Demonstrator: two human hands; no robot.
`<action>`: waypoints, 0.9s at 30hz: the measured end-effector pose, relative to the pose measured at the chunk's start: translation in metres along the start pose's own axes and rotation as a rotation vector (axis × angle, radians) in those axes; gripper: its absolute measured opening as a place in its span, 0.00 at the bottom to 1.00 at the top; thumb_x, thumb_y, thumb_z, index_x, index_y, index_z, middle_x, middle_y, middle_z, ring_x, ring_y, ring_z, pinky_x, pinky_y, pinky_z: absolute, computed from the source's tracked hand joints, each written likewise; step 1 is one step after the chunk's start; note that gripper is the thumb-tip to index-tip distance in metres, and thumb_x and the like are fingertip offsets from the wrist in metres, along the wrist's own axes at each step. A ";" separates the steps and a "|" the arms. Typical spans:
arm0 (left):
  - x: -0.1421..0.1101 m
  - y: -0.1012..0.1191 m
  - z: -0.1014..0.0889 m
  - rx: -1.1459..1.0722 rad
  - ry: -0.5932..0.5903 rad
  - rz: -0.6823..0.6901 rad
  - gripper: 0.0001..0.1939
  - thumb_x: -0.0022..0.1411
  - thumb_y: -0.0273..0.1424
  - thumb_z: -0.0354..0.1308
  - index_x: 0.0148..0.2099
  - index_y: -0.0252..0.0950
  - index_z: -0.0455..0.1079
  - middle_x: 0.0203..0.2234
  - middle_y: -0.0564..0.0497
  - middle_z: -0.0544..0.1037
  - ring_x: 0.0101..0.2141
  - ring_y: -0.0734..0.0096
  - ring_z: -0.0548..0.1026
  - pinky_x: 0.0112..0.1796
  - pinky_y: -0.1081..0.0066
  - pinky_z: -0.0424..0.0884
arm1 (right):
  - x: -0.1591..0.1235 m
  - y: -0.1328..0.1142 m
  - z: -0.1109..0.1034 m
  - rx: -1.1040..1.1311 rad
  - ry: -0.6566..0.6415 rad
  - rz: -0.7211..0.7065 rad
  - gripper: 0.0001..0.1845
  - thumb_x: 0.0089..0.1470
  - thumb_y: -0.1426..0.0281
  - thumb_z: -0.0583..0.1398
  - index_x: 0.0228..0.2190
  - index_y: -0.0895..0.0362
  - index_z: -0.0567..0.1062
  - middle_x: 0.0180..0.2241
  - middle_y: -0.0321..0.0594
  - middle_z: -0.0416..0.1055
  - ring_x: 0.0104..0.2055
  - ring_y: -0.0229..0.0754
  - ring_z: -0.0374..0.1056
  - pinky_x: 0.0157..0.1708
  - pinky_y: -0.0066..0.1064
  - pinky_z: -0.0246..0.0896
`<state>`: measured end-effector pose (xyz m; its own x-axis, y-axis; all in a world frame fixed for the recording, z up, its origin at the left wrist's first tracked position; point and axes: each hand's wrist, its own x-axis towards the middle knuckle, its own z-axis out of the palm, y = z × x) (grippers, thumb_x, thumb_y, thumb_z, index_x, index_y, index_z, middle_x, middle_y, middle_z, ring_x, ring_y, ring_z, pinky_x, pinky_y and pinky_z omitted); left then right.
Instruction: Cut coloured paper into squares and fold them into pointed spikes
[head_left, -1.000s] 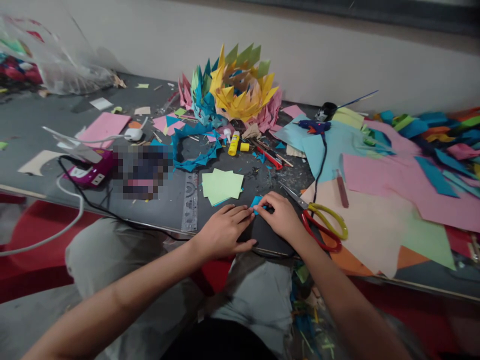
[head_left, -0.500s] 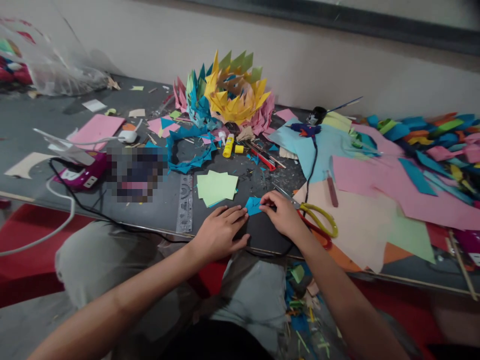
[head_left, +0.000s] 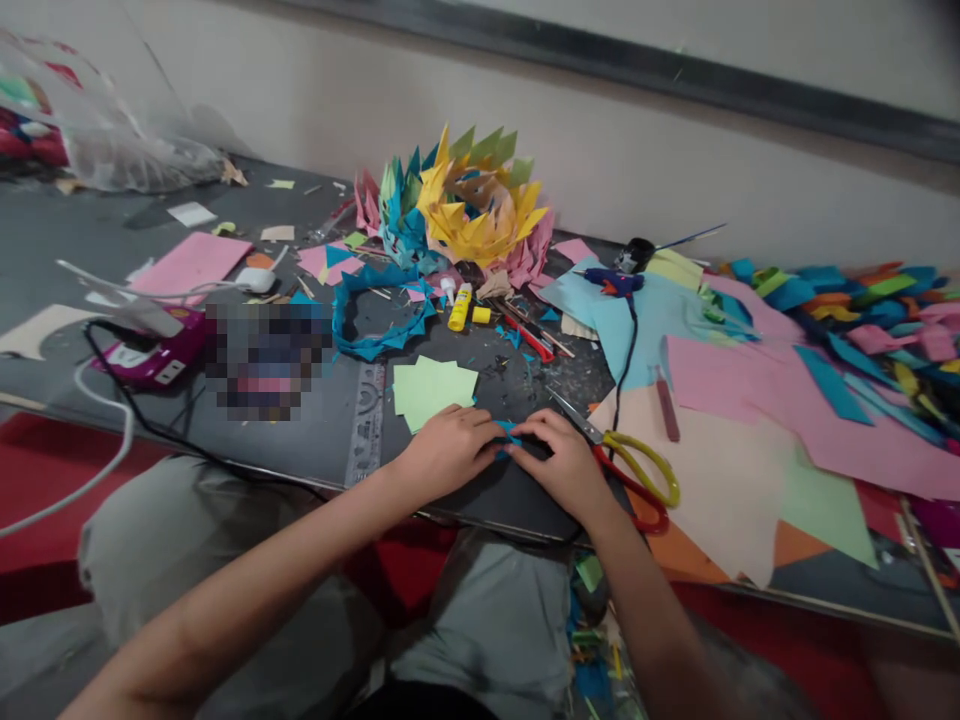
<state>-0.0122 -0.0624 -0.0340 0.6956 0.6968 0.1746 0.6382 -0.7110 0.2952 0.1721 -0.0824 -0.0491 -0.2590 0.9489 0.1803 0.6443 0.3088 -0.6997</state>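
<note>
A small piece of folded blue paper (head_left: 508,430) is pinched between my two hands, just above the dark tabletop near its front edge. My left hand (head_left: 454,452) closes on its left end, and my right hand (head_left: 556,455) grips the right end with thumb and fingers. Much of the paper is hidden behind the fingers. Light green paper squares (head_left: 433,388) lie in a loose stack beyond my left hand. Scissors (head_left: 641,465) with yellow and red handles rest just right of my right hand.
Folded-paper crowns (head_left: 480,215) stand at the back, with a blue paper ring (head_left: 382,340) in front. A glue stick (head_left: 460,308), a clear ruler (head_left: 365,420), a glue gun (head_left: 615,282), coloured sheets (head_left: 720,450) and a purple power strip (head_left: 154,350) lie around. Cords cross the table.
The blue paper lay flat under my fingers; now both hands pinch it and it is raised or bent. My left fingers have curled in, and the camera view has shifted slightly.
</note>
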 end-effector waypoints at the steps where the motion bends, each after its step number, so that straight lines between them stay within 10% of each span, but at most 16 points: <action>1: 0.000 -0.001 0.002 -0.008 0.011 -0.006 0.09 0.61 0.30 0.52 0.41 0.34 0.71 0.30 0.48 0.73 0.34 0.65 0.72 0.36 0.66 0.66 | 0.000 0.000 0.000 0.001 -0.013 0.000 0.05 0.49 0.67 0.61 0.32 0.53 0.73 0.32 0.39 0.66 0.38 0.44 0.65 0.40 0.36 0.61; 8: -0.004 -0.001 0.005 -0.069 0.069 -0.044 0.18 0.60 0.34 0.52 0.50 0.31 0.65 0.45 0.43 0.70 0.44 0.58 0.68 0.43 0.60 0.65 | -0.001 0.000 -0.004 0.016 -0.077 0.005 0.05 0.48 0.66 0.62 0.29 0.53 0.73 0.32 0.38 0.66 0.38 0.44 0.64 0.40 0.36 0.59; 15: -0.004 -0.006 0.003 -0.552 0.121 -0.215 0.03 0.57 0.28 0.55 0.35 0.34 0.66 0.26 0.53 0.72 0.29 0.71 0.69 0.31 0.70 0.66 | -0.002 0.000 -0.002 0.178 -0.004 0.029 0.03 0.49 0.68 0.60 0.27 0.53 0.70 0.41 0.41 0.66 0.44 0.45 0.63 0.42 0.37 0.59; 18: -0.004 -0.009 0.005 -0.880 0.232 -0.343 0.05 0.55 0.29 0.56 0.34 0.35 0.63 0.23 0.56 0.68 0.24 0.77 0.67 0.25 0.75 0.63 | -0.002 -0.003 0.005 0.456 0.093 0.176 0.17 0.46 0.66 0.62 0.39 0.52 0.66 0.45 0.44 0.67 0.44 0.44 0.66 0.39 0.35 0.62; 22: -0.004 -0.008 0.007 -1.168 0.296 -0.396 0.16 0.52 0.28 0.59 0.43 0.36 0.58 0.30 0.55 0.68 0.26 0.78 0.69 0.27 0.77 0.65 | 0.004 -0.011 0.012 0.735 0.039 0.337 0.19 0.44 0.63 0.62 0.39 0.55 0.67 0.34 0.40 0.73 0.33 0.40 0.69 0.35 0.33 0.64; 27: -0.007 -0.002 0.001 -1.180 0.199 -0.387 0.16 0.53 0.30 0.59 0.44 0.35 0.61 0.27 0.55 0.69 0.27 0.77 0.68 0.28 0.77 0.64 | 0.017 -0.018 -0.002 0.543 -0.010 0.292 0.14 0.47 0.66 0.60 0.38 0.55 0.69 0.27 0.35 0.74 0.29 0.38 0.69 0.31 0.29 0.62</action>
<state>-0.0180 -0.0655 -0.0370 0.4016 0.9158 -0.0031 0.0344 -0.0117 0.9993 0.1572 -0.0715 -0.0320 -0.1357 0.9878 -0.0767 0.2324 -0.0435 -0.9716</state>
